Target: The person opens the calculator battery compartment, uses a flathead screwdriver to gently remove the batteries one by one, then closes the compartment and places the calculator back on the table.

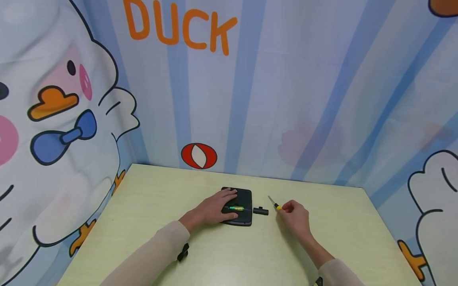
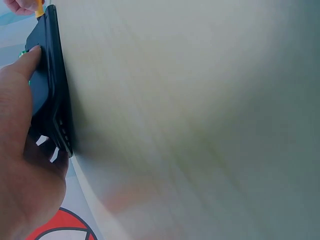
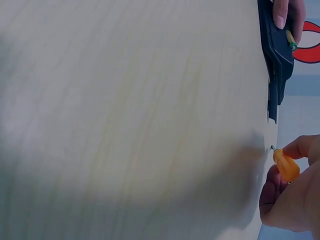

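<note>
A flat black rectangular device [image 1: 244, 198] lies on the table with a green-and-yellow battery [image 1: 236, 208] set in a slot across its upward face. My left hand [image 1: 214, 207] rests on the device's left part, fingers stretched over its face and the thumb lying lower down. From the left wrist view, the thumb [image 2: 33, 59] presses on that face. My right hand [image 1: 296, 217] pinches the yellow handle of a small screwdriver [image 1: 276, 205], its metal shaft pointing up and left. Between device and screwdriver lies a narrow black cover [image 1: 261, 211].
The pale wooden table [image 1: 286, 254] ends at a back edge close behind the device. A curtain [image 1: 272, 99] with blue stripes and printed ducks hangs behind and at both sides.
</note>
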`<state>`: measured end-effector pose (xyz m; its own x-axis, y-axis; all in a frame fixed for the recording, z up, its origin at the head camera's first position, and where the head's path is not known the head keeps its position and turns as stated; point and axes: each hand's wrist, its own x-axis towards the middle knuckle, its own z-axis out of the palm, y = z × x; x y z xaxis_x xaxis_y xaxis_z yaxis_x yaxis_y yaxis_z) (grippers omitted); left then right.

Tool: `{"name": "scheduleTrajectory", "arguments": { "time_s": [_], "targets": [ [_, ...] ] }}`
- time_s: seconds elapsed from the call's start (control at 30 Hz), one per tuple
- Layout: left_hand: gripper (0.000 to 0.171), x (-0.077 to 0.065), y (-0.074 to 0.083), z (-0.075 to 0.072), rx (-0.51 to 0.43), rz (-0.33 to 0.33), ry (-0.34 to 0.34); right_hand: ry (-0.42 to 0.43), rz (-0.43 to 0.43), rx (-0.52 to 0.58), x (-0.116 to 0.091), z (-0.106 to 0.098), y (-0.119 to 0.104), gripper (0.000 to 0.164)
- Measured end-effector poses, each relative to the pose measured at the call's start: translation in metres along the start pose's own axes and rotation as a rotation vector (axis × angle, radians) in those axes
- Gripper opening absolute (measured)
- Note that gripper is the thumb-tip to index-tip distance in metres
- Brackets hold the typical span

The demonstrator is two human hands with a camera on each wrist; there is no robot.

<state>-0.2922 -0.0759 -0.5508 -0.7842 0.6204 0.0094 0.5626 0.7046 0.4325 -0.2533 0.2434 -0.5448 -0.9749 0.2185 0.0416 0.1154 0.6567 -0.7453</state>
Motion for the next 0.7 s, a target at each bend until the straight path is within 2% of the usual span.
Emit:
{"name": "scheduleTrajectory", "arguments": {
  "time_s": [0.7],
  "targets": [
    [0.078, 0.0, -0.0013, 0.0011, 0.01, -0.001, 0.006, -0.045, -0.089, -0.1, -0.0078, 0.002, -0.001, 0.013]
  ]
}}
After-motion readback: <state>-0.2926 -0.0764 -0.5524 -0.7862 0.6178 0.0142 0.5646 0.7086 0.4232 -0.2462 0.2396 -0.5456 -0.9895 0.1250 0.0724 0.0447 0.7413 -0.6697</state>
